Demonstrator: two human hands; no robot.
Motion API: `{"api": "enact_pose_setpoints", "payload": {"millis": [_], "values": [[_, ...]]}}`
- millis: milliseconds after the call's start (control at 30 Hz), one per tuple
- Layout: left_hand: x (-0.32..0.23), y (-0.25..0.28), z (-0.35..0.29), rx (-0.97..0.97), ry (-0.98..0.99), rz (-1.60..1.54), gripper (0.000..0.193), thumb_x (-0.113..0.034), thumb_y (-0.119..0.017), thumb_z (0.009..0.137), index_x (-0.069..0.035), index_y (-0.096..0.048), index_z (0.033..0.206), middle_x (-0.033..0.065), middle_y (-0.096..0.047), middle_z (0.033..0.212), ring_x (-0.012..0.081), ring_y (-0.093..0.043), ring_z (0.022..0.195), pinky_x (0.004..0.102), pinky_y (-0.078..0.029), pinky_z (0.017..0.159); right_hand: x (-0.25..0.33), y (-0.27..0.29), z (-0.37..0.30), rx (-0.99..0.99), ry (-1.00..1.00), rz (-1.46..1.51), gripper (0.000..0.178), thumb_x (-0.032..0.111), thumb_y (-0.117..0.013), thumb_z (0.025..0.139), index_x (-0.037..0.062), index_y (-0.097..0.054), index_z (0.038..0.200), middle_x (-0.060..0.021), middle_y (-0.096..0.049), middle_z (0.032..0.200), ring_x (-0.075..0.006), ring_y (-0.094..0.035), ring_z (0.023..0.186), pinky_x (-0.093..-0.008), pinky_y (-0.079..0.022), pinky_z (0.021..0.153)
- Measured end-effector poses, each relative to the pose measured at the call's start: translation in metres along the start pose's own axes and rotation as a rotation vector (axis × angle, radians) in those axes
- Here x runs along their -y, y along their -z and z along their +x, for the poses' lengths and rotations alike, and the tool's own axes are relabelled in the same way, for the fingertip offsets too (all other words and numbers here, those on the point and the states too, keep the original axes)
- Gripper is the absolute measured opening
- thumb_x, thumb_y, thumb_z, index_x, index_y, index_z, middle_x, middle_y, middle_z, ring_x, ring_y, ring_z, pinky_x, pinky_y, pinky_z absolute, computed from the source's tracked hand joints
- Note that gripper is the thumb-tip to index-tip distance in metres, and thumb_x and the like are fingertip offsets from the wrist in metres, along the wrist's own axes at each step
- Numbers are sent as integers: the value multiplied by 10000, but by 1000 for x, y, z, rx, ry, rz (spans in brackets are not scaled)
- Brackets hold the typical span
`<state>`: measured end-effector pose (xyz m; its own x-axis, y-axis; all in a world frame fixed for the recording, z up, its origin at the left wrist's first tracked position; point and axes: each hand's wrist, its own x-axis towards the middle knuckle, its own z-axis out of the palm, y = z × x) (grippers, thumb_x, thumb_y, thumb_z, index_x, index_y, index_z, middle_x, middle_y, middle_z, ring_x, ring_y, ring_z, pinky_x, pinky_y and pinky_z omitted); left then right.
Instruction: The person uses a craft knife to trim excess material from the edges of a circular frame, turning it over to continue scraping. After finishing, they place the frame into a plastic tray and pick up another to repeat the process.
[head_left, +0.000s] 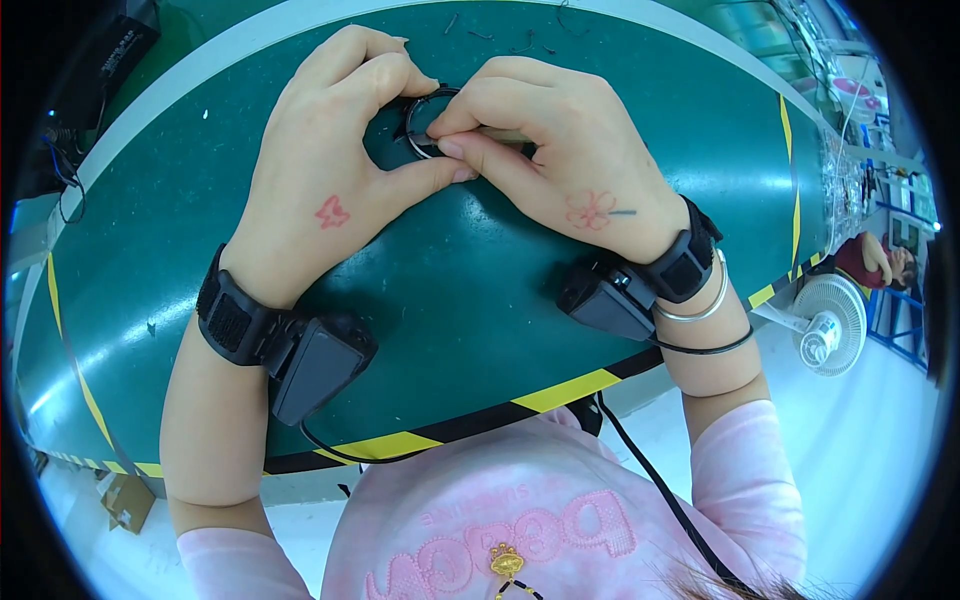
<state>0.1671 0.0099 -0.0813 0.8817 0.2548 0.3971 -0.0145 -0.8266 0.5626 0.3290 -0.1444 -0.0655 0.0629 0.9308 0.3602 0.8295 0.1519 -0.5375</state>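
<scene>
My left hand (335, 150) is closed at the fingertips around a thin black ring (409, 118), held just above the green table (450, 290). Its thumb reaches along the near side of the ring, close to my right fingertips. Between the thumb and forefinger of my right hand (570, 140) is a small flat blade (424, 140), its tip at the ring's inner edge. What looks like a tan handle runs back under the right palm, mostly hidden by the fingers. Each wrist wears a black strap with a boxy device on it.
Several thin dark scraps (481, 37) lie at the table's far side. Yellow and black tape (565, 391) marks the near edge. Cables hang from both wrist devices. A white fan (830, 325) stands at the right, near another person (872, 262). A cardboard box (128, 502) sits on the floor at lower left.
</scene>
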Motion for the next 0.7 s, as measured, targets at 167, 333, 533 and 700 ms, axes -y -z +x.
{"api": "enact_pose_setpoints", "payload": {"millis": [167,333,533,700], "values": [[0,0,0,0,-1,0,415,-111,-933,734,-51,-692,1067,94,-646,1191,324,-627,1296,392,-552,1016,2,2,0,28,-29,25,103,32,-778,894,54,-745,989,-80,-699,922,-251,-703,780,-315,-581,669],[0,0,0,-4,14,-9,409,-110,-930,737,-53,-688,1062,98,-647,1195,325,-629,1294,386,-555,1008,4,-2,1,-24,-26,-44,98,32,-779,892,55,-744,981,-80,-699,907,-250,-706,777,-315,-577,663],[-2,-1,2,-4,-2,14,401,-111,-929,736,-53,-679,1044,102,-647,1192,328,-634,1285,379,-558,996,3,2,0,-6,-25,-28,95,32,-775,894,60,-745,980,-83,-694,896,-253,-708,777,-315,-567,652],[-11,-6,6,-5,11,8,391,-100,-924,733,-51,-677,1033,103,-647,1187,325,-634,1283,381,-558,996,5,4,-5,-51,-36,-72,93,34,-773,896,60,-747,981,-84,-694,894,-255,-705,772,-315,-564,648]]}}
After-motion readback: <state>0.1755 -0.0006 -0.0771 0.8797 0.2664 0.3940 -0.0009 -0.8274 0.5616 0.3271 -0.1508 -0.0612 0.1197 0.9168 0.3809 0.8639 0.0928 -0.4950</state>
